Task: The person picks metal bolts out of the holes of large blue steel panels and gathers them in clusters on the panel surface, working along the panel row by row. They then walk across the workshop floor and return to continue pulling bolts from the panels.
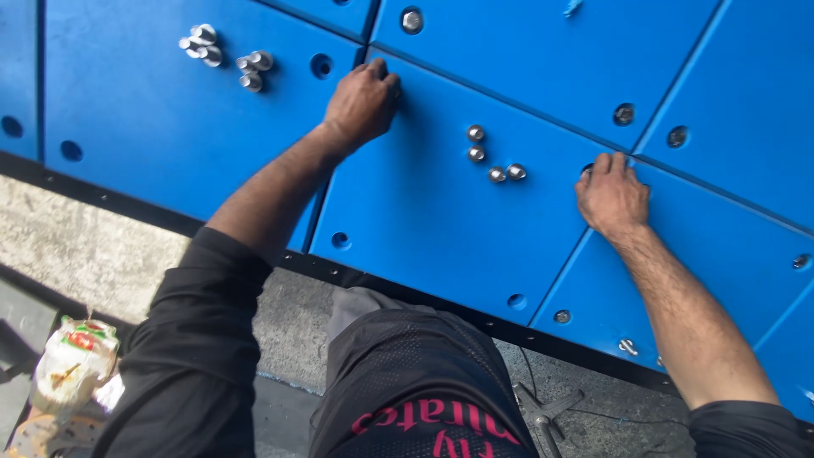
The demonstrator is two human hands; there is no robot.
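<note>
A blue panel (432,212) lies in front of me among several like it, each with round bolt holes. My left hand (363,102) is curled at the panel's upper left corner, fingertips pressed at a hole; what it grips is hidden. My right hand (612,197) rests at the panel's upper right corner, fingers bent over a hole there. Between the hands several loose silver bolts (494,161) sit on the panel.
More loose bolts (222,55) lie on the panel to the left. Fitted bolts show in neighbouring panels (412,20). A black frame edge (398,288) runs below the panels. A crumpled bag (72,365) lies bottom left, a metal wrench (547,416) on the concrete floor.
</note>
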